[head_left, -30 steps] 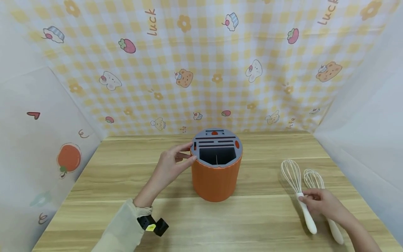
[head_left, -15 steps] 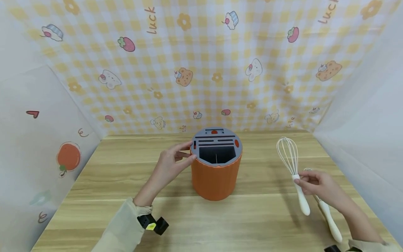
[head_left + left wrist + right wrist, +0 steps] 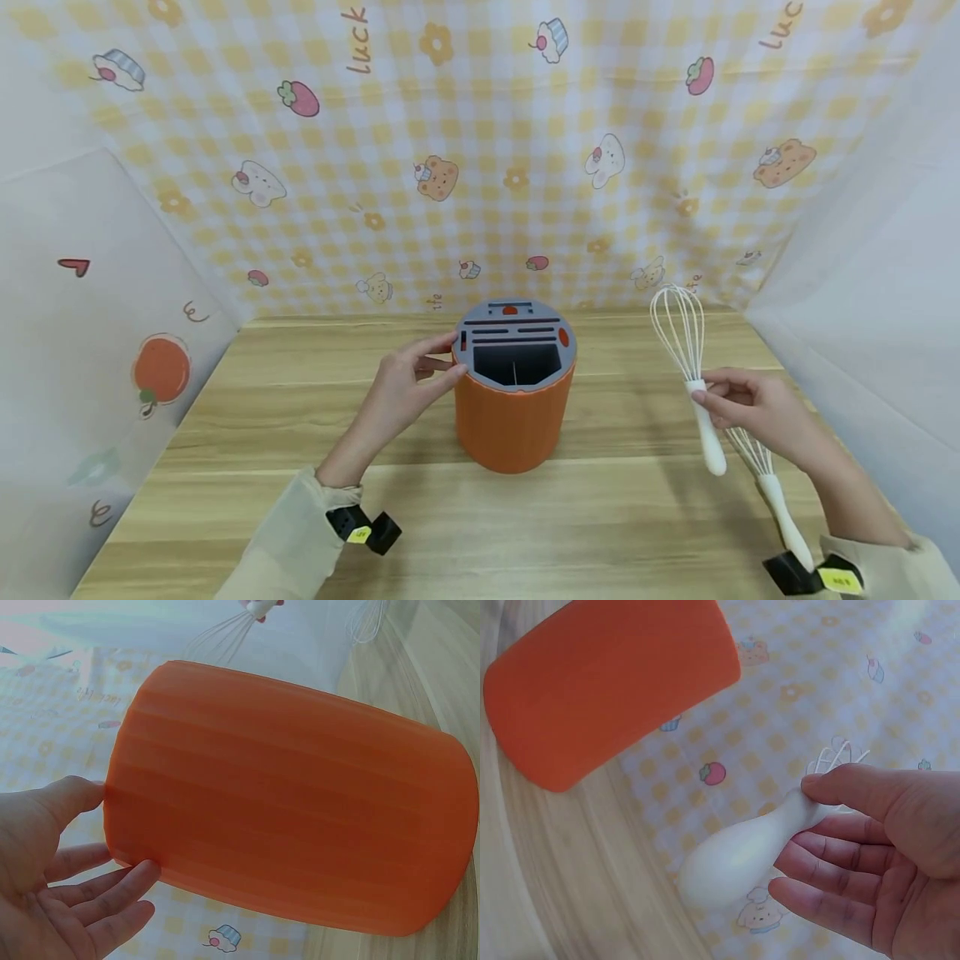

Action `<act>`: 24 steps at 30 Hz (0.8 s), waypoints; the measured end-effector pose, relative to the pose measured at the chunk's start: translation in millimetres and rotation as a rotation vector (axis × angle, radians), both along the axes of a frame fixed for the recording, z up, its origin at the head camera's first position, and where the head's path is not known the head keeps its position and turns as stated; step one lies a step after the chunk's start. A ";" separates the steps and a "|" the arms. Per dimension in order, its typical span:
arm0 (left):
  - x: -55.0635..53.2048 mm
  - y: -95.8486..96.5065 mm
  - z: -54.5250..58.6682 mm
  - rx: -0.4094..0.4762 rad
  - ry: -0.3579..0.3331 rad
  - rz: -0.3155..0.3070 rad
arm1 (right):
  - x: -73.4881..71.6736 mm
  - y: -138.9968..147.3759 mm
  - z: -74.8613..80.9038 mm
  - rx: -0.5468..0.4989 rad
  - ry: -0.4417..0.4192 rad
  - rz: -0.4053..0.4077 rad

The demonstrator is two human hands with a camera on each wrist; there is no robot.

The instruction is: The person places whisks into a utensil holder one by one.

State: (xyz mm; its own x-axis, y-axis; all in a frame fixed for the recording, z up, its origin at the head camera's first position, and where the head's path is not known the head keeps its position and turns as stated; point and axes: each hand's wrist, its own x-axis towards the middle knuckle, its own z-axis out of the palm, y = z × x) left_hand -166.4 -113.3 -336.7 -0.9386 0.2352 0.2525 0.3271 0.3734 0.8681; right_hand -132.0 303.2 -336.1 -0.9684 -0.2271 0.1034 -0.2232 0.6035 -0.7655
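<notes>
The right hand (image 3: 772,412) pinches a white balloon whisk (image 3: 693,385) well apart from the orange utensil holder (image 3: 512,429), which the left hand (image 3: 401,383) touches, fingers spread.

This looks like a small tabletop booth screened off with cloth — a recording corner, though what room surrounds it cannot be told. A yellow-and-white checked sheet (image 3: 491,150) printed with cupcakes, strawberries, bears and the word "luck" hangs behind a wood-grain table (image 3: 300,392). A pale left panel (image 3: 97,375) bearing a red heart and a white right panel (image 3: 885,292) close the sides. Black wrist cameras (image 3: 345,520) sit at both cuffs; only the white whisk (image 3: 708,429) and orange holder (image 3: 512,429) — slotted on top — hint at a kitchen.
</notes>
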 end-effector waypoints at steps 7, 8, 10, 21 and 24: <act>-0.5 0.6 -0.6 0.018 0.001 -0.010 | -5.2 -12.8 14.8 0.006 0.037 0.012; -0.4 0.7 -0.6 0.019 0.001 -0.010 | -5.9 -14.9 17.1 0.000 0.045 0.014; 0.0 0.4 -0.7 0.016 0.002 -0.007 | -8.0 -18.7 21.3 -0.020 0.064 0.022; 0.4 0.7 0.3 -0.009 0.008 0.002 | -19.7 -37.4 42.9 -0.032 0.131 0.049; -0.4 0.4 -0.1 -0.001 0.007 0.000 | -23.1 -43.1 47.8 -0.036 0.155 0.061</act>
